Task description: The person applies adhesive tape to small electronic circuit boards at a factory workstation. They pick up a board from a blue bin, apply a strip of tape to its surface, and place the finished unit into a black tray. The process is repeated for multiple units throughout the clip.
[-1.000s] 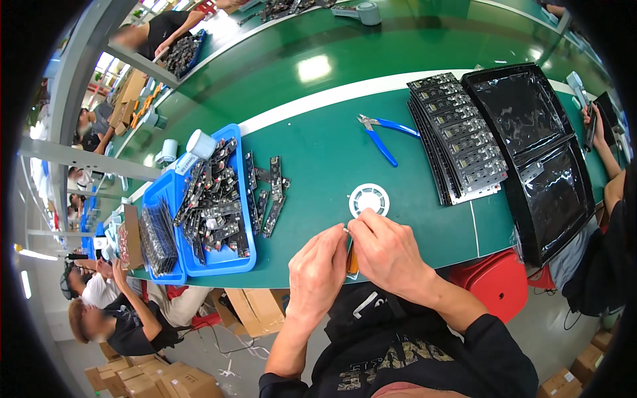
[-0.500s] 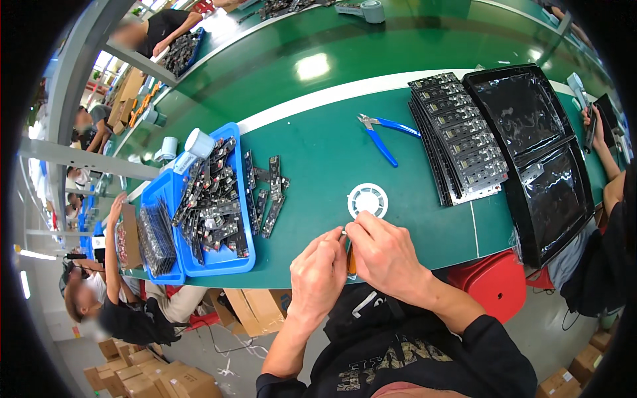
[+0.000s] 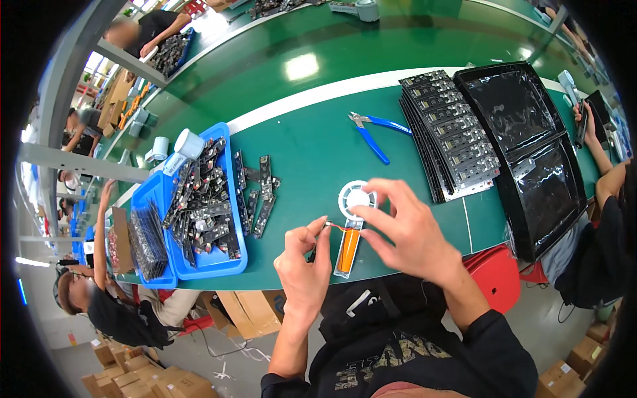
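A white handheld fan casing (image 3: 344, 200) lies on the green bench in front of me, its round head pointing away. An orange battery (image 3: 349, 249) sits in its handle, and thin red wires (image 3: 340, 227) lead from there to my left hand. My left hand (image 3: 302, 266) is closed in a pinch on a small dark circuit board (image 3: 312, 255), mostly hidden by the fingers; a tiny pale connector shows at the fingertips. My right hand (image 3: 413, 233) has its fingers spread over the right side of the fan casing, holding nothing.
Left stands a blue tray (image 3: 243, 260) of loose circuit boards, several more beside it. Blue-handled side cutters (image 3: 373, 140) lie ahead. Stacked board panels (image 3: 453, 129) and a black tray (image 3: 576, 174) stand right. A red stool (image 3: 494, 282) is below the edge. Other people work around.
My right hand has let go of the connector area and moved right, opening its fingers. My left hand has shifted slightly left, uncovering the battery and red wires. The view has shifted slightly.
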{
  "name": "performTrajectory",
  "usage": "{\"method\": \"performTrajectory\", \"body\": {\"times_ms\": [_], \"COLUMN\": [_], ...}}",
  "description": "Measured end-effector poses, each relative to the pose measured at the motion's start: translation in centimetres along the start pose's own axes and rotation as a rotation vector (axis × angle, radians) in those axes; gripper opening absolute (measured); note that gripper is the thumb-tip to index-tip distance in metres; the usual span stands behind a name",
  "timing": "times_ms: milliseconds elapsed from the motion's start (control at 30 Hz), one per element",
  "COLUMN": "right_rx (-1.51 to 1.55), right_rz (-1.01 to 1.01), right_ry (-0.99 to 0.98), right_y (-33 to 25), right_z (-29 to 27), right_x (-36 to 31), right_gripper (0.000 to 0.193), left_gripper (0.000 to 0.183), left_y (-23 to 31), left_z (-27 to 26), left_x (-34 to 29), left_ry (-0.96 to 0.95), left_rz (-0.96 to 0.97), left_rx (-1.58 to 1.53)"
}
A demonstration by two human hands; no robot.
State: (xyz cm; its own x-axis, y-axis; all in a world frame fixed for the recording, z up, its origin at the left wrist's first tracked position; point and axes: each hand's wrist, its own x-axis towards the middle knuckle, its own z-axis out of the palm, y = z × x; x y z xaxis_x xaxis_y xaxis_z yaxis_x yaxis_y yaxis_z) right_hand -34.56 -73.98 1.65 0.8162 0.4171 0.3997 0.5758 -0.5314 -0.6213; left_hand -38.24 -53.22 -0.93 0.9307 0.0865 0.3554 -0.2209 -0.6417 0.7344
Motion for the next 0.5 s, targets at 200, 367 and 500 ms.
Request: {"method": "performTrajectory", "body": {"times_ms": [200, 367, 500], "right_rx": [0.051, 0.055, 0.08], "right_rz": [-0.046, 0.173, 0.122], "right_ry": [-0.096, 0.021, 0.183], "right_y": [2.4, 0.0, -0.6], "right_z": [0.8, 1.8, 3.5], "right_x": [1.0, -1.3, -1.9], "right_gripper": [0.054, 0.051, 0.044], "left_gripper": [0.023, 0.025, 0.032], "left_y": [0.0, -0.2, -0.9], "left_z": [-0.1, -1.1, -1.3], "left_x": [-0.1, 0.6, 1.1], "left_ry": [-0.051, -0.076, -0.115], "left_rz": [-0.169, -0.155, -0.027], "left_rx": [-0.262, -0.322, -0.295]}}
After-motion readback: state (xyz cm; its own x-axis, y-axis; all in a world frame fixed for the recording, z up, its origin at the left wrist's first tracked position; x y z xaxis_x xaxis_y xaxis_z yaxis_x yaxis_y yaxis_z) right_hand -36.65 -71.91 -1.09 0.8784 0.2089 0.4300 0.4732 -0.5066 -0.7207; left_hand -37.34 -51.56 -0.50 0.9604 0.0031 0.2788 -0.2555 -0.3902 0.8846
